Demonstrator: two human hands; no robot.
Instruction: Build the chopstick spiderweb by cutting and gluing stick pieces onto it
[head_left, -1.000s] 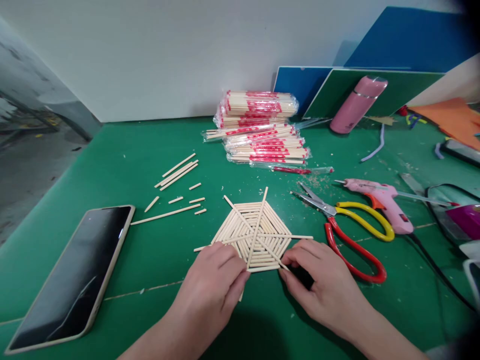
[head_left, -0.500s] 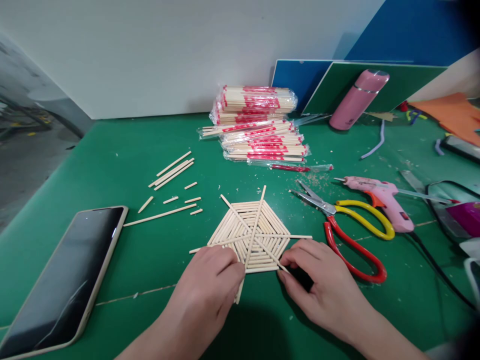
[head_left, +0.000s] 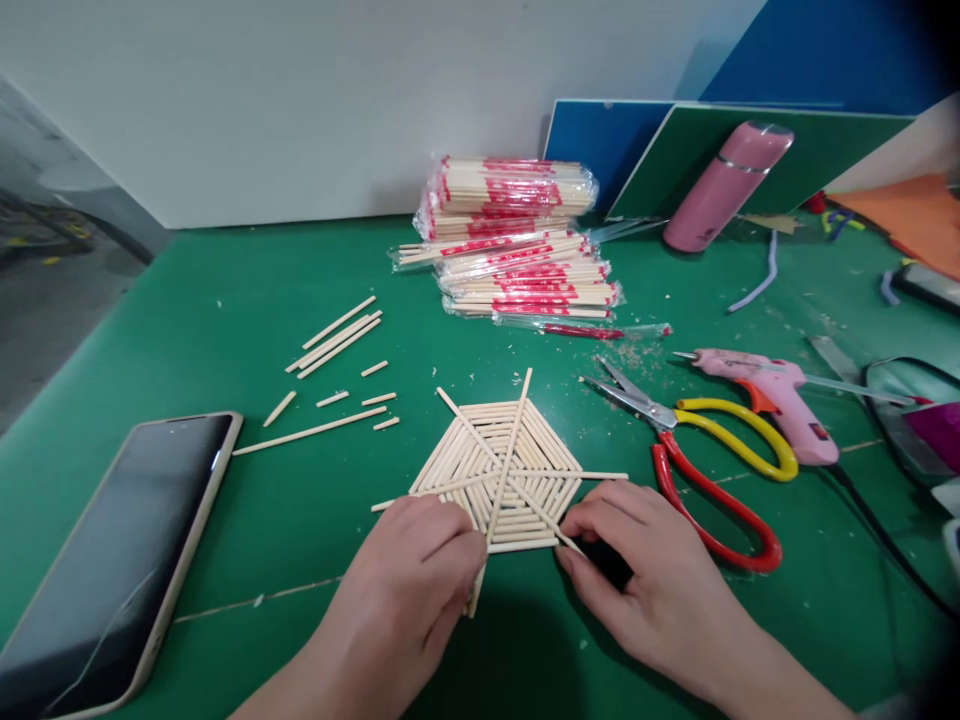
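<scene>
A flat six-sided web of pale wooden chopstick pieces lies on the table in front of me, with longer sticks crossing at its middle and jutting past its corners. My left hand is closed at the lower left of the web, its fingertips gripping the edge there and covering that corner. A stick end pokes out below its fingers. At the lower right corner, my right hand pinches the end of a crossing stick between thumb and forefinger. Exactly which piece the left fingers grip is hidden.
Loose cut sticks and a phone lie to the left. Scissors and a pink glue gun are on the right. Wrapped chopsticks are piled at the back, near a pink flask.
The camera view has shifted slightly. Both hands keep nearly the same place and grip on the web, with no clear change in its pieces.
</scene>
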